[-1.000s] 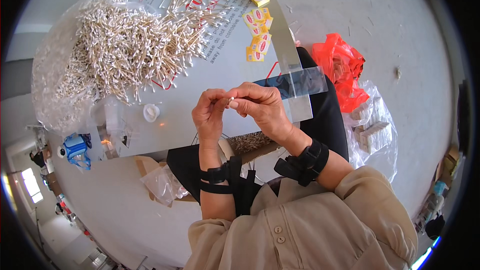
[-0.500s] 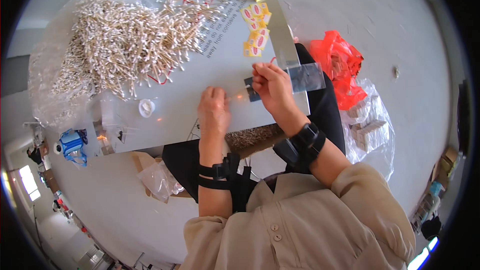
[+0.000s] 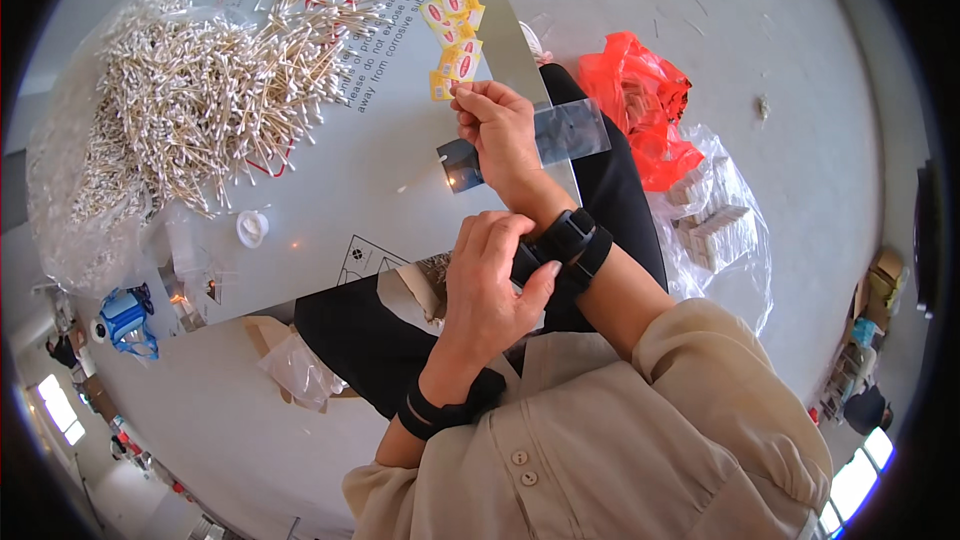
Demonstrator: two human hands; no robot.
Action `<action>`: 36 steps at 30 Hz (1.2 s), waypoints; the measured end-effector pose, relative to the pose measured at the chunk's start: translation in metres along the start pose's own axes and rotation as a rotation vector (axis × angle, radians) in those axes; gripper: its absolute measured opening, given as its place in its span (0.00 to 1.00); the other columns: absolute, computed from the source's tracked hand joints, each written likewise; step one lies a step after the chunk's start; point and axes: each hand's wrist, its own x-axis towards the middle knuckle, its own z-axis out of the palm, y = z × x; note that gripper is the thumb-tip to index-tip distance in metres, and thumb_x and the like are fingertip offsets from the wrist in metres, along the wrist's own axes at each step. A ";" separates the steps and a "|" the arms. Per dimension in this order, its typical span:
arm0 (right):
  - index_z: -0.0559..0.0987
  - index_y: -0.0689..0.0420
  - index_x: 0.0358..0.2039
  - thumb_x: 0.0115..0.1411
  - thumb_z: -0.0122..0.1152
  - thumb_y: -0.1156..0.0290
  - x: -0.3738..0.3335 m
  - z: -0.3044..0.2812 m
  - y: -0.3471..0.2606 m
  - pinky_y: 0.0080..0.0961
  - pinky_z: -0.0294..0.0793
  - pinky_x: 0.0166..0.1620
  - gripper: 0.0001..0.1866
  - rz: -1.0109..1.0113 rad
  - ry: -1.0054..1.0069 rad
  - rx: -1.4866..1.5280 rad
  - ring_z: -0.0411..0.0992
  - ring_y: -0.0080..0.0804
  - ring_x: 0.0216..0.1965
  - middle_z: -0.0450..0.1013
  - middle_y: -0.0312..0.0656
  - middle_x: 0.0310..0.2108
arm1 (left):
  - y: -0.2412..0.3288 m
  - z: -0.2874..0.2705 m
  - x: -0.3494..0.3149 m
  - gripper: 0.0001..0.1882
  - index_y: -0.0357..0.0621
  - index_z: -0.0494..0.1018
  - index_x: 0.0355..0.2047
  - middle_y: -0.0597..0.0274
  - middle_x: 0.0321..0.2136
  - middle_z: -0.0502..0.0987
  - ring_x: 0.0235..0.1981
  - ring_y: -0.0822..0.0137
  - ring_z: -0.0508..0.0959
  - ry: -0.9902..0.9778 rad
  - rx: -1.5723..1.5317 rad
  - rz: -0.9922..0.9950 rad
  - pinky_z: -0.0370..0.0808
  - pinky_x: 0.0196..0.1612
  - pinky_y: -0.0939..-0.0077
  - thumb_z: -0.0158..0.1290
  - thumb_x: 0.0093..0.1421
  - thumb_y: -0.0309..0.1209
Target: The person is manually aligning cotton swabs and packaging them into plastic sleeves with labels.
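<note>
So, hands have split: right hand is over at the yellow cards on the bench, left hand has come down to the black wrist strap on the other side. Reads as work shifting to the cards. Right fingers bunched, tips at the nearest one's edge; can't tell if it's gripped. Left fingers half-curled by the strap, thumb apart, grip unclear.

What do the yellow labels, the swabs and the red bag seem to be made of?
Yellow labels: probably thin printed paper or card, judging by their flat, straight-edged pieces.
Swabs: matt, pale brown sticks, likely wood; white tips look like cotton, though fibres are too small to see.
Red bag: apparently thin, glossy plastic film, creased and catching light.
</note>
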 end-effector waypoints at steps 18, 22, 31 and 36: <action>0.78 0.64 0.34 0.59 0.60 0.77 -0.002 -0.025 0.012 0.20 0.68 0.28 0.04 -0.337 -0.145 -0.632 0.68 0.20 0.23 0.74 0.36 0.26 | 0.000 0.012 0.003 0.24 0.35 0.67 0.41 0.47 0.36 0.70 0.40 0.47 0.72 -0.144 0.062 0.050 0.74 0.42 0.60 0.63 0.43 0.22; 0.78 0.63 0.36 0.57 0.62 0.77 -0.007 -0.036 0.011 0.25 0.71 0.31 0.06 -0.852 -0.283 -1.099 0.70 0.22 0.27 0.74 0.36 0.26 | -0.002 0.017 0.001 0.23 0.35 0.68 0.39 0.50 0.35 0.71 0.37 0.50 0.73 -0.132 0.057 0.041 0.74 0.41 0.61 0.63 0.42 0.21; 0.79 0.64 0.37 0.62 0.60 0.75 -0.014 -0.038 -0.006 0.12 0.65 0.29 0.06 -0.028 -0.203 -0.115 0.65 0.15 0.25 0.73 0.34 0.29 | 0.006 0.026 0.008 0.22 0.36 0.69 0.38 0.51 0.33 0.71 0.36 0.50 0.74 -0.093 0.024 0.106 0.74 0.39 0.62 0.63 0.41 0.22; 0.79 0.62 0.34 0.58 0.62 0.75 -0.009 -0.037 -0.006 0.20 0.69 0.29 0.05 -0.543 -0.207 -0.667 0.69 0.22 0.25 0.74 0.38 0.26 | 0.011 0.023 0.013 0.20 0.37 0.68 0.36 0.50 0.32 0.71 0.36 0.47 0.74 -0.101 0.057 0.059 0.74 0.39 0.59 0.62 0.41 0.23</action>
